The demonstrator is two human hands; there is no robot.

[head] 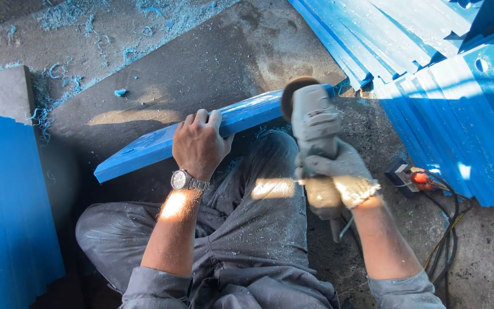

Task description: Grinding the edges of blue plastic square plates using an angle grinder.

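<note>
The left hand (199, 143) clamps over the upper edge of a long blue plastic strip (161, 146) that rests across the lap. The gloved right hand (341, 171) is clenched around the body of an angle grinder (314, 123), its disc (293, 94) touching the strip's far end, right of the left grip.

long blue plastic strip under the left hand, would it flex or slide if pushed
The long blue plastic strip probably stays fairly stiff: it spans straight with only the left hand on it. It looks light, being thin. It might slide easily, since loose blue shavings cover the floor.
</note>
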